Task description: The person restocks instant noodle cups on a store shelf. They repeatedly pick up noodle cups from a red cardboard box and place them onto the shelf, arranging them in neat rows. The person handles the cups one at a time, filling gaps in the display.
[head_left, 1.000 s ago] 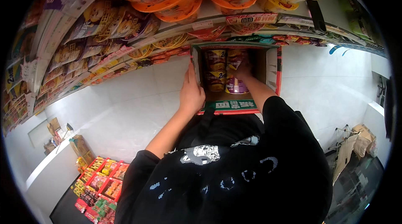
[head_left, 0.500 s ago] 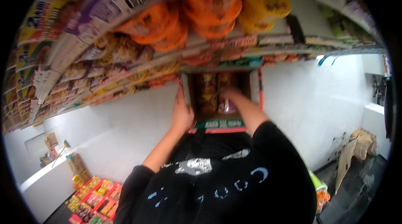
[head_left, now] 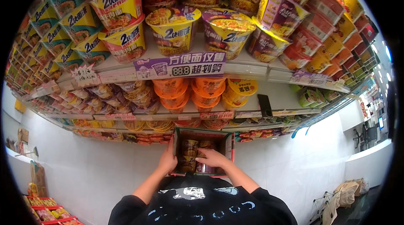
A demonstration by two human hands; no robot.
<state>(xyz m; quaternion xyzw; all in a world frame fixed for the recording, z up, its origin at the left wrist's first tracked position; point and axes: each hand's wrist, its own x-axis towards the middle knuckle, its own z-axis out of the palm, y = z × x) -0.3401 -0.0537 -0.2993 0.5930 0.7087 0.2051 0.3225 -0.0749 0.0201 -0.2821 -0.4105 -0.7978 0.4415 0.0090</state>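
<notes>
I hold an open cardboard box (head_left: 203, 134) up in front of my chest. My left hand (head_left: 168, 162) is pressed flat against its outer left wall, fingers spread upward along the cardboard, steadying rather than pinching. My right hand (head_left: 211, 157) reaches over the near edge into the box, fingers curled down over the round cups (head_left: 190, 147) packed inside (I cannot tell whether they have actually closed round one, since the fingertips are hidden behind the hand). The cups sit in rows, directly under my right palm and just right of my left thumb. Beyond the box, past both hands, run the shelves (head_left: 235, 70): orange bowls (head_left: 172, 92) just above my grip, yellow tubs (head_left: 172, 35) and purple tubs (head_left: 225, 31) higher up. A white floor (head_left: 84, 170) spreads out to the left of my left forearm.
</notes>
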